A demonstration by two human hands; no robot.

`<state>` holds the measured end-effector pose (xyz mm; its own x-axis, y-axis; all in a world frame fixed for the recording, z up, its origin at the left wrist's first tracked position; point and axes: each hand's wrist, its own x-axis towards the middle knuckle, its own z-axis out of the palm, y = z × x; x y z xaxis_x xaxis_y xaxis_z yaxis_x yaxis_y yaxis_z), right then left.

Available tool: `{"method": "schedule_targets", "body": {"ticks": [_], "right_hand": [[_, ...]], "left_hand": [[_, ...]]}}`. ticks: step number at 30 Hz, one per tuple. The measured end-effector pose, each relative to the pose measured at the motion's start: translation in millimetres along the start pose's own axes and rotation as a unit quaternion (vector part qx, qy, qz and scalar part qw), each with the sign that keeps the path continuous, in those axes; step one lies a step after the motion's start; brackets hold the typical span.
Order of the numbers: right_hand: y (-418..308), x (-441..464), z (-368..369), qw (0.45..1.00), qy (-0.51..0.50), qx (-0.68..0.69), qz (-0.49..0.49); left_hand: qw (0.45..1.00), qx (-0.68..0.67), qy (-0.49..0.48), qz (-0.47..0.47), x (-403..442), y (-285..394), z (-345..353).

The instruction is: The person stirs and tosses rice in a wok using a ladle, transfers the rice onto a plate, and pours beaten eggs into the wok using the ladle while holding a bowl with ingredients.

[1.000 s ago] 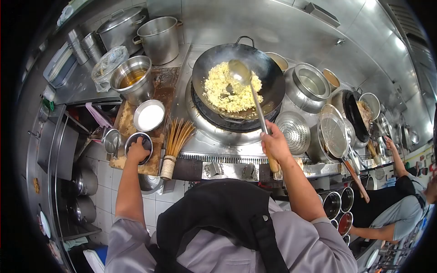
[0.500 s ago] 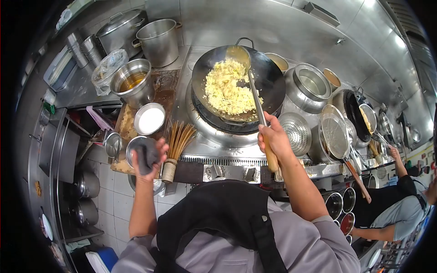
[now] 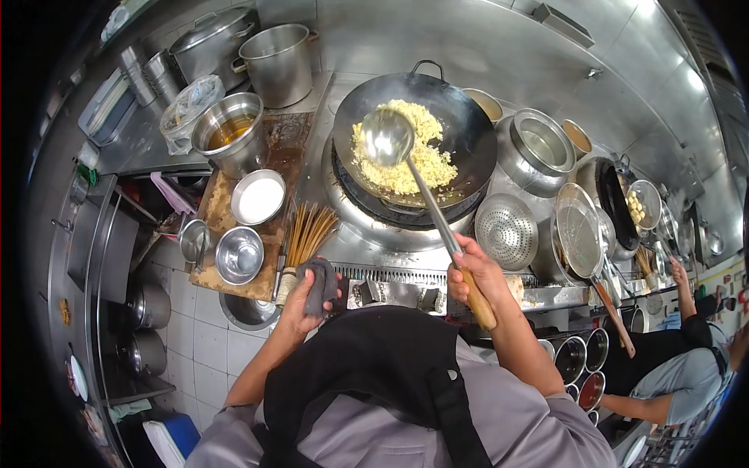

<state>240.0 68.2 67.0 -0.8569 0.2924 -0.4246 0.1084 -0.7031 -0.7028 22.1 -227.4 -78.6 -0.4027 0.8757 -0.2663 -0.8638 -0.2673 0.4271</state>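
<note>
My right hand [image 3: 476,279] is wrapped round the wooden handle of a long metal ladle [image 3: 388,137]. The ladle's bowl hangs over the left part of a black wok [image 3: 472,140] on the stove, above crumbly yellow food [image 3: 425,165] that looks like fried rice or egg. A folded dark grey cloth [image 3: 318,287] is in my left hand [image 3: 300,300], near the bound base of a bamboo brush [image 3: 310,234]. Left of the brush, a metal bowl [image 3: 239,256] with nothing visible in it sits on the wooden board, below a bowl of white stuff [image 3: 257,197].
A metal pot of amber liquid [image 3: 232,132] stands at the back left. To the wok's right are a perforated ladle [image 3: 506,232], a mesh strainer [image 3: 578,234] and stacked pots [image 3: 544,140]. Another person [image 3: 679,363] works at the far right.
My left hand has lifted the grey cloth from the metal bowl and carried it right, past the brush. The ladle's bowl has swung leftward and nearer over the wok.
</note>
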Motion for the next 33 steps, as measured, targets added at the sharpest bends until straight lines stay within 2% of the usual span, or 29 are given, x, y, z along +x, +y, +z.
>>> {"method": "schedule_targets", "body": {"ticks": [1, 3, 4, 8, 10, 13, 15, 16, 17, 19, 21, 23, 24, 25, 27, 28, 29, 30, 32, 33], "right_hand": [[4, 8, -5, 1.000, 0.001, 0.003, 0.003], [3, 37, -13, 0.969, 0.107, -0.215, -0.051], [3, 49, -16, 0.946, 0.112, -0.287, -0.105], [-31, 62, -30, 0.942, 0.163, -0.237, -0.172], [-51, 71, -36, 0.885, 0.233, -0.349, -0.202], [-57, 118, -35, 0.878, 0.235, -0.365, -0.200], [-53, 129, -21, 0.890, 0.172, -0.393, -0.156], [-47, 124, -15, 0.876, 0.157, -0.437, -0.129], [-42, 107, -1, 0.844, 0.159, -0.501, -0.107], [-20, 76, -12, 0.792, 0.122, -0.587, -0.117], [-21, 11, -13, 0.737, 0.090, -0.666, -0.072], [-31, -61, -8, 0.767, 0.107, -0.632, -0.027], [-42, -95, -3, 0.768, 0.114, -0.630, 0.017], [-51, -119, -6, 0.767, 0.121, -0.627, 0.061], [-52, -140, -12, 0.826, 0.149, -0.541, 0.060], [-52, -138, -11, 0.801, 0.177, -0.568, 0.061], [-52, -124, -15, 0.773, 0.173, -0.609, 0.041], [-38, -99, -36, 0.748, 0.171, -0.640, -0.045], [-22, -50, -53, 0.747, 0.199, -0.626, -0.103], [-5, -21, -74, 0.699, 0.190, -0.658, -0.208]], "left_hand": [[1.000, 0.000, 0.004, -0.002, 4, -3, -5], [0.997, -0.048, 0.049, -0.042, 19, -3, -3], [0.996, -0.045, 0.062, -0.056, 29, -2, 1], [0.999, -0.015, 0.028, -0.019, 76, 6, 54], [0.989, -0.020, 0.149, -0.011, 107, 10, 99], [0.984, 0.012, 0.175, 0.039, 164, -2, 133], [0.983, 0.009, 0.179, 0.047, 192, -17, 136], [0.981, 0.005, 0.183, 0.056, 204, -20, 133], [0.982, 0.006, 0.183, 0.055, 219, -21, 125], [0.966, -0.131, 0.222, -0.017, 242, -19, 112], [0.972, -0.103, 0.202, -0.059, 238, -12, 113], [0.984, -0.026, 0.173, -0.045, 233, -15, 105], [0.979, -0.016, 0.199, -0.028, 202, -17, 131], [0.978, -0.037, 0.201, -0.050, 175, -15, 153], [0.976, -0.021, 0.213, -0.046, 160, -17, 174], [0.975, -0.015, 0.215, -0.050, 165, -21, 164], [0.985, -0.006, 0.168, -0.030, 180, -27, 147], [0.993, 0.005, 0.117, -0.011, 192, -31, 135], [0.987, -0.080, 0.137, 0.003, 182, -51, 116], [0.987, -0.071, 0.141, -0.004, 157, -62, 110]]}}
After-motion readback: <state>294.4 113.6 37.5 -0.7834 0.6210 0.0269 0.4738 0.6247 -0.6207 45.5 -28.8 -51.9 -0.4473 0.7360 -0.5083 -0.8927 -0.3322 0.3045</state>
